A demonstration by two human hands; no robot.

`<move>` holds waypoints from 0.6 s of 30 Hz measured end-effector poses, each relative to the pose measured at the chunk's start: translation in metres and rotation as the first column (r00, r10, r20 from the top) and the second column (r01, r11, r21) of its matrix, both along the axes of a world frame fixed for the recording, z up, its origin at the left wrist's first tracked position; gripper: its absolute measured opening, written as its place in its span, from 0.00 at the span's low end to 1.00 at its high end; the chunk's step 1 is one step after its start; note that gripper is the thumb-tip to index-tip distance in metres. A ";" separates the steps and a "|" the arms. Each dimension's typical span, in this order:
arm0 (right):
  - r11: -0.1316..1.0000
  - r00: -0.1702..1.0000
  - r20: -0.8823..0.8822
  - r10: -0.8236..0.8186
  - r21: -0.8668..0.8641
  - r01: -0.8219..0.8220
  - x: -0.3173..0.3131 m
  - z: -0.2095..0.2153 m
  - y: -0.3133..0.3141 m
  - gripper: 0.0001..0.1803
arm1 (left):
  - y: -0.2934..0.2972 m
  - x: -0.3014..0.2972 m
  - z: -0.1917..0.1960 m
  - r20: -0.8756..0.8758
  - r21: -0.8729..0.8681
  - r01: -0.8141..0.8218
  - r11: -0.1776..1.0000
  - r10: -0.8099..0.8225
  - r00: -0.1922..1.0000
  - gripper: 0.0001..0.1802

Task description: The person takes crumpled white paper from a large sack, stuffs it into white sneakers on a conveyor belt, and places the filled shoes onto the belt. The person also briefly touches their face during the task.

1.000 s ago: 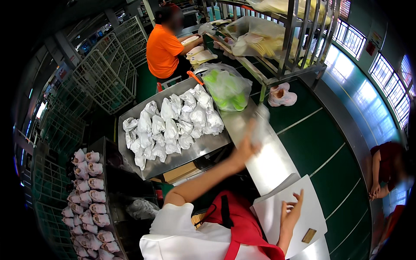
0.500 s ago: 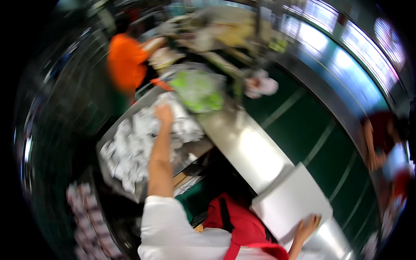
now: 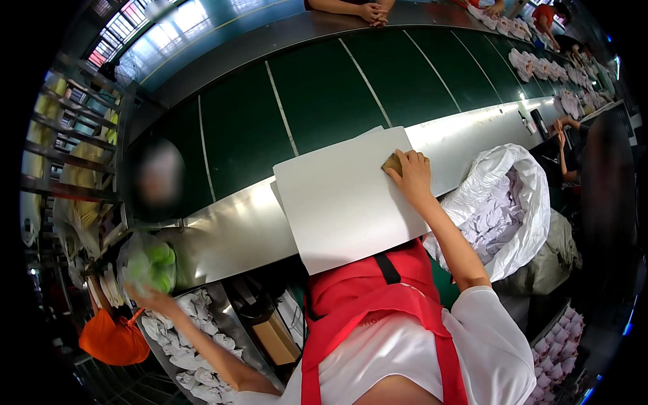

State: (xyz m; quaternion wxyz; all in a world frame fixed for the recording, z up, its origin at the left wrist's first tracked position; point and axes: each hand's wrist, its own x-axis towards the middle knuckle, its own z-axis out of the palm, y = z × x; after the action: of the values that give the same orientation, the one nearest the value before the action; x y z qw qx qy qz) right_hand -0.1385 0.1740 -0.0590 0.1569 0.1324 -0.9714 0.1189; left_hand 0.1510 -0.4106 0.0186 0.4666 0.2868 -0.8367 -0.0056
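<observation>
A white rectangular board (image 3: 337,202) lies on the steel ledge in front of me, with the edge of another sheet showing beneath it. At its right side my right hand (image 3: 413,174) is closed, thumb and fingers around a small brown block (image 3: 391,164) on the board. Far to the left, my left hand (image 3: 154,302) reaches over the far end of a metal tray (image 3: 241,325) full of white crumpled bundles (image 3: 202,337). Just beyond that hand sits a clear plastic bag of bright green pieces (image 3: 154,266). The left fingers are blurred, and nothing can be made out in them.
Beyond the steel ledge (image 3: 233,226) runs a green conveyor belt (image 3: 324,91) with pale cross lines. A white sack (image 3: 536,196) of crumpled material stands at right. Pinkish shoes (image 3: 533,64) sit on the far-right belt. Other people's hands (image 3: 373,13) rest across the belt.
My view has swung round toward the belt. The left hand has moved off the white bundles to the tray's far end; the right hand now grips the brown block on the board.
</observation>
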 end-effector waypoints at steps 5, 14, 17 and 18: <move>0.940 0.966 0.208 0.151 -0.333 -0.075 -0.003 -0.001 0.007 0.16 | 0.299 -0.214 -0.070 0.136 0.250 0.925 0.287 -0.956 0.260 0.09; 0.885 0.915 0.348 0.203 -0.465 -0.020 0.001 0.012 0.024 0.09 | 0.417 -0.278 -0.093 0.248 0.451 0.889 0.083 -0.968 -0.035 0.22; 0.868 0.854 0.396 0.339 -0.482 -0.121 0.016 0.002 0.022 0.13 | 0.416 -0.278 -0.095 0.395 0.229 0.960 0.163 -0.917 0.061 0.17; 0.858 0.870 0.384 0.311 -0.507 -0.083 0.015 -0.002 0.023 0.14 | 0.416 -0.278 -0.095 0.423 0.228 0.960 0.165 -0.904 0.055 0.14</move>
State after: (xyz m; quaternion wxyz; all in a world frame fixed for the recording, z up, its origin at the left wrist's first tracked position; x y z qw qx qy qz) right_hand -0.1239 0.1971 -0.0606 -0.0593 0.1600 -0.9021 0.3963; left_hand -0.1274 0.0051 -0.0766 0.1486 -0.3563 -0.9033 -0.1871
